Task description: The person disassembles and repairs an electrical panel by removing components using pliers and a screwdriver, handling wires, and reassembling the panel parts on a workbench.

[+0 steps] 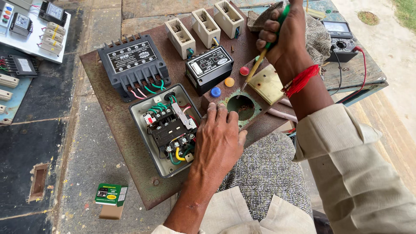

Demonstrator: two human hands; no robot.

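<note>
A rusty metal panel point(112, 130) rests across the person's lap above a concrete floor. The left hand point(219, 138) lies flat, fingers spread, touching the open switch box point(167, 130) at its 3 o'clock edge. At 1 o'clock, the right hand point(284, 37) is closed around a screwdriver point(260, 58), tip at the round hole's point(241, 107) 12 o'clock rim.

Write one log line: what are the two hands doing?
left hand: rests on metal board by open switch box | right hand: holds screwdriver, tip near round hole
</note>
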